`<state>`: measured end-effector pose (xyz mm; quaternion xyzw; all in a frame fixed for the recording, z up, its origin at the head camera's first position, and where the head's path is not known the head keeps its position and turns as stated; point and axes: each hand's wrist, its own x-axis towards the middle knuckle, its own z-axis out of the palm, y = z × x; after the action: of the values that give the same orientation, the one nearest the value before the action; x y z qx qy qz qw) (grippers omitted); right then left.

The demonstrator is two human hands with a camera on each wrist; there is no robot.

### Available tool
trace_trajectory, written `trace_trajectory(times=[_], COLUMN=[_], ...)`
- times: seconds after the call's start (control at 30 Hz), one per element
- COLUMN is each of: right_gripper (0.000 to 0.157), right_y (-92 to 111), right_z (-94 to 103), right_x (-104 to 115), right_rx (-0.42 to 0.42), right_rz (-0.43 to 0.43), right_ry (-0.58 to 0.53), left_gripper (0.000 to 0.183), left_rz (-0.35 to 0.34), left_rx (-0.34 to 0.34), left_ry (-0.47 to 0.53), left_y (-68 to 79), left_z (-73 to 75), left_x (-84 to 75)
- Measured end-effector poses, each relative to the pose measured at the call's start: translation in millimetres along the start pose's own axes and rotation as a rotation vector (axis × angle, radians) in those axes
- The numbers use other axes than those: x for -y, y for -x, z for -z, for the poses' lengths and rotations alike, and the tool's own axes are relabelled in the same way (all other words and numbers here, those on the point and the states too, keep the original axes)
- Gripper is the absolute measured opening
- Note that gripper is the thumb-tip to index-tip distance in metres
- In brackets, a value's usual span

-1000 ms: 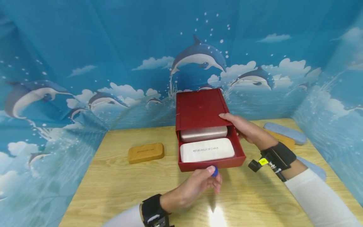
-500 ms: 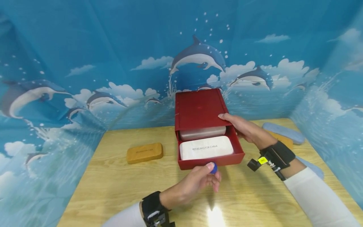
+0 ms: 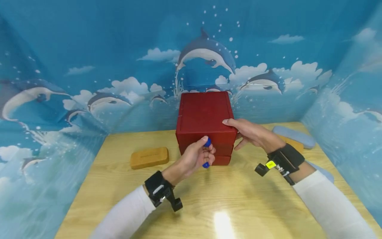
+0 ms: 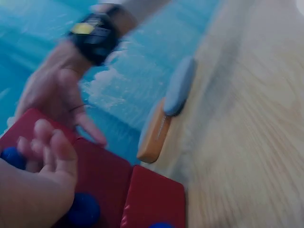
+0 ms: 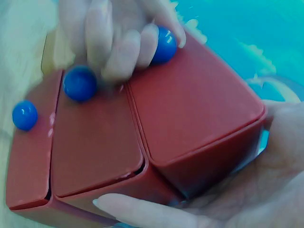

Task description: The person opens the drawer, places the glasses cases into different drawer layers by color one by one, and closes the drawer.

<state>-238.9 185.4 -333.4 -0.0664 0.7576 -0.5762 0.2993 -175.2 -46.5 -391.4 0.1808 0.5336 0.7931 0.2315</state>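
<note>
A red drawer box [image 3: 205, 111] with several stacked drawers stands against the backdrop, each drawer front with a round blue knob [image 5: 24, 115]. The top, middle and bottom fronts sit flush in the right wrist view. My left hand [image 3: 192, 158] pinches the top drawer's knob [image 5: 165, 45], its thumb on one side and curled fingers on the other. Below it, the middle knob [image 5: 80, 83] is free. My right hand [image 3: 253, 132] rests on the box's right front corner, thumb on the top and extended fingers along the side wall.
To the left of the box lies a mustard glasses case [image 3: 149, 158]. At the right, behind my forearm, are a blue-grey case [image 3: 293, 135], an orange case [image 4: 154, 137] and another blue-grey one [image 3: 322, 172]. A dolphin-print cloth [image 3: 143, 59] surrounds the wooden table [image 3: 185, 212].
The top drawer, which stood out showing a white and a silvery case, has slid in. My left hand has moved forward with its knob; the right hand stays on the box.
</note>
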Motion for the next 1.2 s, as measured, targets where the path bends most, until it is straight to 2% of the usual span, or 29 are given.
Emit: trace_trajectory(times=[0.1,0.17,0.27,0.33,0.43,0.53,0.67,0.8,0.93,1.07,1.2], right_gripper=[0.065,0.066,0.069,0.07,0.07,0.069,0.064,0.06,0.058,0.059,0.058], right_y=[-3,-4,-3,0,2,3,-2,-7,-9,-6,-4], right_z=[-5.4,-8.1,-9.2,-8.8,-8.1,-9.5,-12.4,-11.3,-9.6,-10.0,-11.8], right_x=[-2,-3,-4,-4,-6,-7,-2,3,4,1,-3], right_rx=[-0.005,-0.036,-0.094,-0.126,-0.152,-0.159,-0.182,-0.221,-0.236,-0.234,-0.229], right_rz=[-0.014,-0.006,0.013,0.02,0.023,0.024,0.045,0.077,0.08,0.078,0.08], right_ry=[0.004,0.013,0.008,0.002,-0.009,-0.001,0.036,0.082,0.103,0.118,0.121], left_gripper=[0.04,0.047,0.062,0.064,0.055,0.05,0.053,0.05,0.048,0.053,0.063], left_rz=[0.088,0.116,0.12,0.122,0.102,0.064,0.042,0.106,0.187,0.215,0.237], left_rx=[0.056,0.058,0.051,0.049,0.028,-0.048,-0.172,-0.214,-0.201,-0.177,-0.129], left_ry=[-0.006,-0.025,-0.114,-0.189,-0.277,-0.316,-0.328,-0.358,-0.337,-0.289,-0.208], left_y=[-3.2,-2.1,1.9,8.4,19.8,29.5,37.0,37.2,33.0,24.1,13.7], left_z=[15.9,20.1,22.0,22.4,25.4,32.1,43.7,51.3,53.6,51.9,47.1], left_x=[1.3,2.4,2.9,4.3,6.9,5.6,0.1,4.6,21.1,35.6,43.3])
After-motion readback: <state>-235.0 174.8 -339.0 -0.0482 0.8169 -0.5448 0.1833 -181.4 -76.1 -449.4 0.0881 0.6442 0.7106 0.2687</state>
